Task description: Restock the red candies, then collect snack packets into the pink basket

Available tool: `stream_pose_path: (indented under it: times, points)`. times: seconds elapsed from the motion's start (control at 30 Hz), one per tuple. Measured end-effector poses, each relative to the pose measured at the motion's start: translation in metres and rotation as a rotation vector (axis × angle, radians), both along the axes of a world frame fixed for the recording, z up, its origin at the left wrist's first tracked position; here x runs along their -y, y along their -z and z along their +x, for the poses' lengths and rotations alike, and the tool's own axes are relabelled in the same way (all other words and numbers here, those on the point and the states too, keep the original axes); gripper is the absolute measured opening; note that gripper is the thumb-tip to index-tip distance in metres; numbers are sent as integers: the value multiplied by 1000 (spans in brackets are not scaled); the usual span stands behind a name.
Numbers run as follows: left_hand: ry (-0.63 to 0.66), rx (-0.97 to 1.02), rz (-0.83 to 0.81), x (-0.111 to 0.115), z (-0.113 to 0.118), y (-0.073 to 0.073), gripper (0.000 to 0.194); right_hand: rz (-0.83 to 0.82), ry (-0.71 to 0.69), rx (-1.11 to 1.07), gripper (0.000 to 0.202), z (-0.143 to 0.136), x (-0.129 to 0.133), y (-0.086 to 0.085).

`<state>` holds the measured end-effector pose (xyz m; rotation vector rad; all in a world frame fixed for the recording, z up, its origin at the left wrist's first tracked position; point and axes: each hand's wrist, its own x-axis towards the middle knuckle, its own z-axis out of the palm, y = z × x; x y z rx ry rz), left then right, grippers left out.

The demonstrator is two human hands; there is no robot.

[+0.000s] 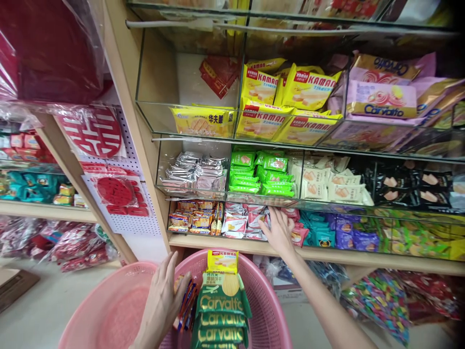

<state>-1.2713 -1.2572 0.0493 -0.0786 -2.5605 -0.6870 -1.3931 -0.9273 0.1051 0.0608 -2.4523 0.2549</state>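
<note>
My right hand [279, 231] reaches into the lowest shelf row, fingers stretched over the pink-and-white snack packets [234, 224]; any contact is hard to make out. Its fingers look apart, with nothing visible held. My left hand [163, 293] hovers at the left rim of a pink plastic basket [267, 295], thumb and fingers apart and nothing in them. Inside the basket lie green Carvalto biscuit packs [222, 305] in an overlapping row and a yellow KAMAN pack [223, 261]. Small orange-and-blue packets [187, 303] are beside them, partly behind my left hand.
A second pink basin [123, 310] stands at the left. Glass-fronted shelves hold green packets [274, 162], silver packets [210, 169] and yellow KAMAN packs [308, 87]. A wooden shelf edge [327, 257] runs above bagged goods [381, 300]. Red decorations [118, 189] hang on the left panel.
</note>
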Motion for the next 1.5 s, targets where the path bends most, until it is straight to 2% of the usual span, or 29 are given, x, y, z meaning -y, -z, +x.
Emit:
stream_pose_path:
  times: [0.1, 0.2, 0.27, 0.33, 0.47, 0.53, 0.63, 0.77, 0.93, 1.3, 1.5]
  points:
    - [156, -38, 14, -23, -15, -45, 52, -48, -17, -27, 52, 5, 3, 4]
    - [349, -21, -45, -60, -38, -85, 45, -76, -57, -37, 53, 12, 5, 9]
    - [454, -23, -136, -87, -57, -102, 47, -79, -76, -25, 53, 17, 5, 13]
    - [482, -41, -242, -112, -76, -109, 48, -74, -89, -6, 54, 20, 6, 17]
    - [314, -14, -402, -150, -109, -110, 57, -38, -132, 13, 54, 26, 9, 21]
    - [228, 4, -433, -163, -118, -110, 60, -19, -155, 22, 53, 29, 11, 23]
    - [172, 3, -439, -175, -127, -113, 55, -5, -177, 46, 53, 33, 14, 23]
    - [176, -6, -470, -185, -134, -114, 50, -17, -184, 88, 51, 38, 17, 22]
    - [197, -25, -504, -193, -141, -109, 46, -25, -197, 101, 50, 40, 17, 25]
    - [187, -85, -547, -196, -140, -100, 39, -53, -208, 130, 49, 40, 18, 28]
    - [215, -123, -579, -202, -141, -96, 26, -52, -206, 120, 48, 42, 20, 26]
